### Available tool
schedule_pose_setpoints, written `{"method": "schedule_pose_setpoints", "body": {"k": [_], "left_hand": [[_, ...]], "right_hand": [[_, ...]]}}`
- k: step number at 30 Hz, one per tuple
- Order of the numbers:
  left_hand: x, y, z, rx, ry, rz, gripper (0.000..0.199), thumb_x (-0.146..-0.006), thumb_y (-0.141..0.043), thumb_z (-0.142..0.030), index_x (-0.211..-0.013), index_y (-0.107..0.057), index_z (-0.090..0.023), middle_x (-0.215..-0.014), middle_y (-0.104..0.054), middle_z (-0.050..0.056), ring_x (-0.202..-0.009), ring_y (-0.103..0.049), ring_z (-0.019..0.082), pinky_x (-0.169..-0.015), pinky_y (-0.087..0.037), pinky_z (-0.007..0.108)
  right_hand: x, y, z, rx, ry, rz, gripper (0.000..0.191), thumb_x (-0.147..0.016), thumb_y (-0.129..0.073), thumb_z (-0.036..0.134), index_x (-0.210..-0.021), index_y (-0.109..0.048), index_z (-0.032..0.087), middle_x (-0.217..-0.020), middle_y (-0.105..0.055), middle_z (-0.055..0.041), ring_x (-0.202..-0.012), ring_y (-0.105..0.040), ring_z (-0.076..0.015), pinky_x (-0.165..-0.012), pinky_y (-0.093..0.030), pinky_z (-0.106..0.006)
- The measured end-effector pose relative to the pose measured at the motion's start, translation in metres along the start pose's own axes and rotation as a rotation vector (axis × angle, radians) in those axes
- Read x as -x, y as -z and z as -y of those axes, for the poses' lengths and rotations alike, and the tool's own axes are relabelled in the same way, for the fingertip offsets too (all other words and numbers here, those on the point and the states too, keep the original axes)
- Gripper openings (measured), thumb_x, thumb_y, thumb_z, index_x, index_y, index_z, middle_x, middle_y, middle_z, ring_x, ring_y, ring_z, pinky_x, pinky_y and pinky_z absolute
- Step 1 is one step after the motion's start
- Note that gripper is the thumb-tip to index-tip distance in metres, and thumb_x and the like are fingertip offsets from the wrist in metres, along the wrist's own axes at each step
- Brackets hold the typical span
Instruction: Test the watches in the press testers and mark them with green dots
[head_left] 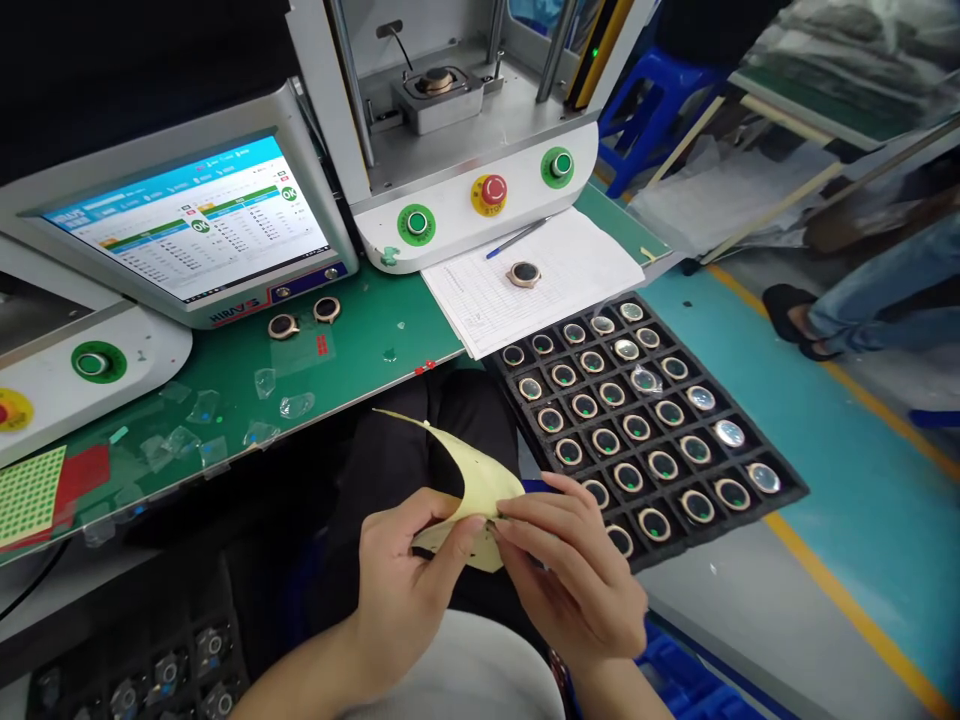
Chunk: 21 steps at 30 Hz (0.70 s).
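Observation:
A pale yellow sheet (pixel 484 477), curled and with a thin pointed end to the upper left, is held over the lap. My left hand (pixel 409 570) pinches its lower left part between thumb and fingers. My right hand (pixel 566 560) has its fingertips together at the sheet's right edge, beside the left thumb. Something small and dark shows between the fingertips, too small to name. Right of my hands lies a black compartment tray (pixel 534 432) with rows of round watch cases, many with a green dot.
A monitor (pixel 202 220) and a press fixture (pixel 439 95) with buttons stand behind the green bench (pixel 360 350). Papers (pixel 480 300) bear a pen and a watch case. Film scraps and two watch cases lie left. Another tray (pixel 90 650) is lower left; a person's legs (pixel 877 290) are right.

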<state>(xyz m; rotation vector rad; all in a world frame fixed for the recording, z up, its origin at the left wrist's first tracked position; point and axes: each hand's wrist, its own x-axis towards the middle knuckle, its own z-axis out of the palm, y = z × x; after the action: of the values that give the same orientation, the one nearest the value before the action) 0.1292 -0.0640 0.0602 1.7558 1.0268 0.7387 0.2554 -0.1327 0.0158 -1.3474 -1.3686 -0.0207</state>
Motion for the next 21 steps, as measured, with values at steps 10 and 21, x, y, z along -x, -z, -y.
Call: {"method": "schedule_pose_setpoints", "body": {"k": [10, 21], "left_hand": [[-0.003, -0.004, 0.003, -0.053, 0.034, 0.022, 0.021, -0.086, -0.060, -0.017, -0.066, -0.058, -0.016, -0.052, -0.049, -0.008, -0.044, -0.037, 0.004, -0.041, -0.030, 0.012], [-0.034, -0.007, 0.034, -0.151, 0.209, -0.019, 0.031, -0.083, -0.061, -0.034, -0.057, -0.057, -0.018, -0.046, -0.052, -0.006, -0.042, -0.045, 0.007, -0.038, -0.033, 0.013]], "right_hand": [[0.005, 0.004, -0.003, 0.053, -0.027, 0.088, 0.018, -0.083, -0.056, -0.003, -0.086, -0.062, 0.014, -0.093, -0.071, -0.0095, -0.085, -0.065, -0.0179, -0.094, -0.047, -0.045], [0.004, 0.062, -0.256, 0.240, -0.851, -0.396, 0.023, -0.091, -0.060, 0.036, -0.084, -0.062, 0.014, -0.076, -0.064, -0.0013, -0.065, -0.061, -0.0133, -0.068, -0.054, -0.032]]}}
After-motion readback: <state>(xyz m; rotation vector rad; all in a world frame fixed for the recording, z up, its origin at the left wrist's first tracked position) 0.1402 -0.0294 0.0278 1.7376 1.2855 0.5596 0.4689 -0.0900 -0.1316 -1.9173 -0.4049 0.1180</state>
